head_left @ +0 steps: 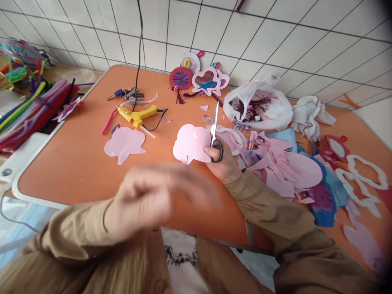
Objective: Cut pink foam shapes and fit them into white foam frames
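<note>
My right hand [225, 163] is closed around scissors [215, 130] with black handles, the blades pointing up toward the wall. A pink cloud-shaped cutout [192, 143] is pinched by the same hand, its thumb lying over the right edge. In front of my body, my left hand [153, 200] is smeared by motion, so its fingers cannot be read. A similar pink cutout [125, 143] lies on the orange table [76, 171] to the left.
Behind the left cutout are a yellow glue gun [137, 116] and keys [122, 94]. Finished ornaments [199, 79] lean near the tiled wall. Pink and blue scraps [275, 159] and a white plastic bag [260, 102] crowd the right. Pipe cleaners [39, 110] lie at far left.
</note>
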The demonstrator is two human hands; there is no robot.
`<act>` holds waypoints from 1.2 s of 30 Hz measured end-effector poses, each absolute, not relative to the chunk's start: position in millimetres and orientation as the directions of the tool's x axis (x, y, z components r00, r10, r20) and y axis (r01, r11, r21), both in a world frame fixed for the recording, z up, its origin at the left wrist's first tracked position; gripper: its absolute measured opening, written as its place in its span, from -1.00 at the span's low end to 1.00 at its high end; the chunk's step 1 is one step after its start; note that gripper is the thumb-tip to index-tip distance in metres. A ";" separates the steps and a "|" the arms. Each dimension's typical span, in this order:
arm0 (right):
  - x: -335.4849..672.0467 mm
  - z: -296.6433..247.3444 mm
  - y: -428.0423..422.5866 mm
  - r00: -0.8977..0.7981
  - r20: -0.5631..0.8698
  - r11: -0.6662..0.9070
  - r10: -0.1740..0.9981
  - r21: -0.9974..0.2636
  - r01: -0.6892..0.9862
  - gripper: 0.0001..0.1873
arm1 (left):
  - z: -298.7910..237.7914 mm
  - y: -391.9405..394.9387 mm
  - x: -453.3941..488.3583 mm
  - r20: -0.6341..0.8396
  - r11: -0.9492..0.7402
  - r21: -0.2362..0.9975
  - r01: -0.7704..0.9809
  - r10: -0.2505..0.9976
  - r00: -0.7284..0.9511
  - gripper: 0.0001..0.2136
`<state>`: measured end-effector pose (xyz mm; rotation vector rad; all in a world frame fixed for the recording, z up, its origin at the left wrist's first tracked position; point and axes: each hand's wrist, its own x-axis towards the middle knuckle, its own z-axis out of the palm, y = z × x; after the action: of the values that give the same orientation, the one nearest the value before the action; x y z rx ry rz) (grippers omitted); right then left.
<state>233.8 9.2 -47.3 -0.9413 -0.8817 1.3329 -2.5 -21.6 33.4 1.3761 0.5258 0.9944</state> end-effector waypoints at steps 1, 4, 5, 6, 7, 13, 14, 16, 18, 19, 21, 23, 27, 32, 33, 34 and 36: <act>235.2 -45.2 9.1 0.061 -0.001 0.022 0.998 -0.931 -0.365 -0.65 | 33.1 -9.5 -1.1 0.199 -0.103 0.968 -0.230 0.875 0.442 -0.66; 238.8 -39.0 8.2 0.070 0.039 0.060 0.997 -0.944 -0.325 -0.64 | 22.5 26.1 8.1 0.042 -0.019 0.995 -0.101 0.972 0.230 -0.65; 239.6 -37.6 7.9 0.065 0.053 0.071 0.996 -0.944 -0.321 -0.62 | 16.7 36.8 11.1 -0.016 0.038 0.994 -0.098 0.977 0.214 -0.58; 240.2 -36.6 7.6 0.057 0.067 0.082 0.996 -0.945 -0.316 -0.60 | 10.4 46.1 13.5 -0.109 0.136 0.986 -0.093 0.962 0.252 -0.50; 240.7 -36.1 7.4 0.048 0.082 0.093 0.995 -0.947 -0.306 -0.59 | 4.3 53.9 15.1 -0.221 0.261 0.963 -0.075 0.914 0.341 -0.43; 242.8 -34.3 7.3 0.010 0.086 0.086 0.996 -0.967 -0.239 -0.54 | -16.4 67.4 18.1 -0.334 0.483 0.873 -0.074 0.701 0.630 -0.47; 242.9 -33.4 7.3 0.015 0.072 0.074 0.997 -0.971 -0.229 -0.52 | -16.5 66.3 18.8 -0.332 0.485 0.870 -0.085 0.705 0.626 -0.52; 242.4 -31.4 7.2 0.034 0.058 0.064 0.998 -0.976 -0.207 -0.48 | -15.2 63.8 20.7 -0.346 0.501 0.860 -0.094 0.710 0.613 -0.59; 241.0 -29.9 6.6 0.060 0.054 0.065 0.997 -0.978 -0.196 -0.46 | -13.2 61.5 22.6 -0.359 0.511 0.853 -0.108 0.723 0.590 -0.62; 240.0 -29.5 6.1 0.073 0.055 0.068 0.996 -0.979 -0.194 -0.46 | -12.4 60.6 23.4 -0.358 0.511 0.851 -0.122 0.734 0.578 -0.63; 237.6 -29.1 4.4 0.093 0.056 0.074 0.994 -0.977 -0.202 -0.47 | -11.7 59.2 24.3 -0.344 0.500 0.851 -0.159 0.760 0.551 -0.62; 235.2 -28.5 2.4 0.091 0.054 0.073 0.994 -0.973 -0.219 -0.48 | -12.3 58.3 24.5 -0.326 0.479 0.855 -0.197 0.793 0.515 -0.61; 230.8 -24.8 -1.5 0.076 0.028 0.043 0.997 -0.977 -0.210 -0.51 | -16.0 57.0 24.2 -0.309 0.444 0.867 -0.226 0.836 0.453 -0.64; 226.7 -20.5 -4.2 0.127 0.022 0.044 0.992 -0.985 -0.170 -0.56 | -19.7 55.4 24.4 -0.285 0.432 0.864 -0.257 0.843 0.456 -0.65; 226.4 -20.5 -4.5 0.131 0.026 0.048 0.991 -0.985 -0.166 -0.57 | -20.5 55.0 24.4 -0.283 0.436 0.861 -0.263 0.839 0.464 -0.65; 226.2 -20.8 -4.6 0.133 0.027 0.049 0.991 -0.985 -0.165 -0.57 | -21.4 54.7 24.4 -0.280 0.438 0.858 -0.267 0.836 0.472 -0.65; 226.2 -22.4 -4.5 0.132 0.018 0.042 0.991 -0.984 -0.174 -0.59 | -23.3 54.2 24.4 -0.274 0.438 0.855 -0.277 0.836 0.476 -0.65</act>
<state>226.2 -4.5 -22.4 -1.1158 -0.9988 1.1707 24.4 54.2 -23.3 0.8400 0.7842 0.7872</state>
